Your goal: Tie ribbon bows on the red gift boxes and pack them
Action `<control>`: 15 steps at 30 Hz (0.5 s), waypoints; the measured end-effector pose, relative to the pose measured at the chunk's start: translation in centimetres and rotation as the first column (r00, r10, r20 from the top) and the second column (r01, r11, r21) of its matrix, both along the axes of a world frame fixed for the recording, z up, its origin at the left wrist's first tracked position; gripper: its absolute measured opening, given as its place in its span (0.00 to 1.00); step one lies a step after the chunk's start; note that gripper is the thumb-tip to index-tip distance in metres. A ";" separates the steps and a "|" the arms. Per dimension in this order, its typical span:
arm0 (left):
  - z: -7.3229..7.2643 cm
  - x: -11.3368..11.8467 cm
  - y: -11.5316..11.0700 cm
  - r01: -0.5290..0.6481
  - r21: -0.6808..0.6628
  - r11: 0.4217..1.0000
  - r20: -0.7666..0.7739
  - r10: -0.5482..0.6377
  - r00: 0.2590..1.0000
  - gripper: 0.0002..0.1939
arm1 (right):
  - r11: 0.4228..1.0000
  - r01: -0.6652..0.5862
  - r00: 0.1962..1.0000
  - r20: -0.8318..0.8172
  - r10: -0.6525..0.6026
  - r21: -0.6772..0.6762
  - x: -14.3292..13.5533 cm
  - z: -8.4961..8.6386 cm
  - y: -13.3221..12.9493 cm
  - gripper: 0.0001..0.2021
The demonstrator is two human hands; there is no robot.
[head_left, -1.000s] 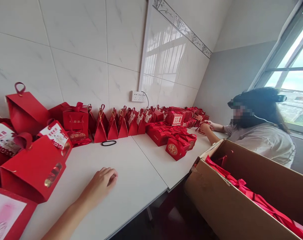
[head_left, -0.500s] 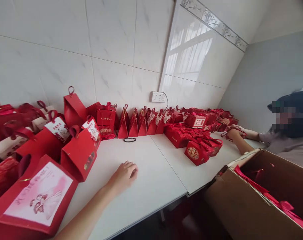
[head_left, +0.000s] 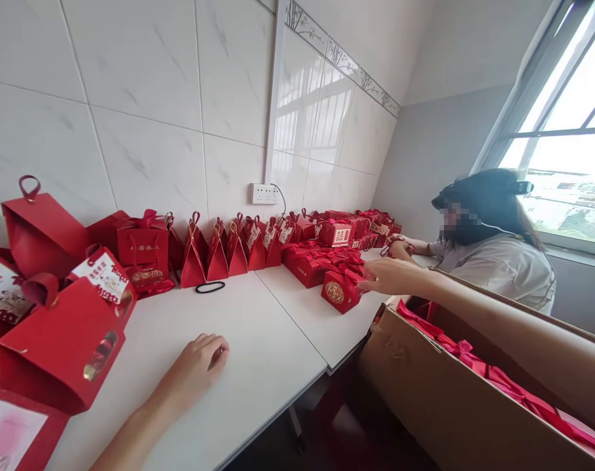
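Observation:
My left hand (head_left: 199, 360) rests on the white table (head_left: 258, 366), its fingers loosely curled in and nothing in them. Reaching over the cardboard box (head_left: 405, 366) from the right, my right hand (head_left: 378, 276) has its fingers extended at a red gift box (head_left: 341, 291) with a gold emblem and ribbon bow. Fingertips overlap the gift box's right side; whether they touch it I cannot make out. Behind it sit more red ribboned gift boxes (head_left: 304, 265). Inside the cardboard box lies a row of red ribbon bows (head_left: 503, 379).
Red triangular gift boxes (head_left: 194, 258) line the wall, with a black hair tie (head_left: 210, 287) before them. Larger red handled boxes (head_left: 61, 340) crowd the left side. A wall socket (head_left: 264, 193) is above. At the table's far end sits another person (head_left: 498, 248), hands on something red.
My view has swung to the right, bringing the window into sight. My right arm has come in over the cardboard box to the red gift boxes. My left hand stays on the table.

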State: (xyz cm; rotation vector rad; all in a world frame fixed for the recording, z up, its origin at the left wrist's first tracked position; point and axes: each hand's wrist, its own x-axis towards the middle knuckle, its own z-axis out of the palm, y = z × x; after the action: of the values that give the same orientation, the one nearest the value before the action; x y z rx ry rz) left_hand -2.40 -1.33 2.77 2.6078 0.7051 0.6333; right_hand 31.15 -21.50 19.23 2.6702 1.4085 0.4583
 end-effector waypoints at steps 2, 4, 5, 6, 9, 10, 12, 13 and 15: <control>0.0 0.0 0.1 -0.001 -0.014 1.000 0.006 0.002 1.000 0.12 | 0.991 -0.086 0.994 -0.082 0.077 -0.107 -0.5 -0.8 2.8 0.14; 0.1 0.0 0.0 -0.006 -0.023 1.000 0.008 0.006 1.000 0.12 | 0.981 -0.125 0.987 -0.117 0.108 -0.151 -0.8 -1.8 5.2 0.13; 0.1 0.0 0.0 -0.007 -0.025 1.000 0.006 0.007 1.000 0.12 | 0.979 -0.134 0.986 -0.121 0.116 -0.154 -0.9 -2.4 6.3 0.13; 0.2 0.0 0.0 -0.006 -0.028 1.000 0.002 0.006 1.000 0.12 | 0.979 -0.139 0.985 -0.122 0.121 -0.151 -0.9 -2.9 7.4 0.14; 0.3 0.0 -0.1 -0.007 -0.038 0.999 -0.011 0.007 1.000 0.12 | 0.986 -0.119 0.988 -0.113 0.106 -0.117 -0.9 -4.3 10.3 0.17; 0.3 0.0 -0.1 -0.012 -0.041 0.999 -0.014 0.011 1.000 0.12 | 0.990 -0.099 0.990 -0.111 0.088 -0.102 -0.8 -4.8 11.3 0.19; 0.3 0.0 0.0 -0.024 -0.048 0.999 -0.016 0.023 1.000 0.12 | 0.997 -0.036 0.993 -0.118 0.027 -0.072 -0.5 -5.6 13.1 0.24; 0.4 -0.1 0.0 -0.030 -0.050 0.998 -0.014 0.029 0.999 0.12 | 0.998 0.004 0.992 -0.127 -0.011 -0.059 -0.3 -6.0 13.9 0.26; 0.4 -0.1 0.1 -0.034 -0.054 0.998 -0.010 0.033 0.999 0.12 | 0.996 0.081 0.985 -0.149 -0.086 -0.042 0.1 -6.8 15.2 0.30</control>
State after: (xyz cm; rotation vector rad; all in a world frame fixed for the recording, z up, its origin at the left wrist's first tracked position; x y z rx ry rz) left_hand -2.53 -1.28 3.21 2.5562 0.7600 0.6041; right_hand 31.30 -6.35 12.43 2.7736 1.3198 0.2265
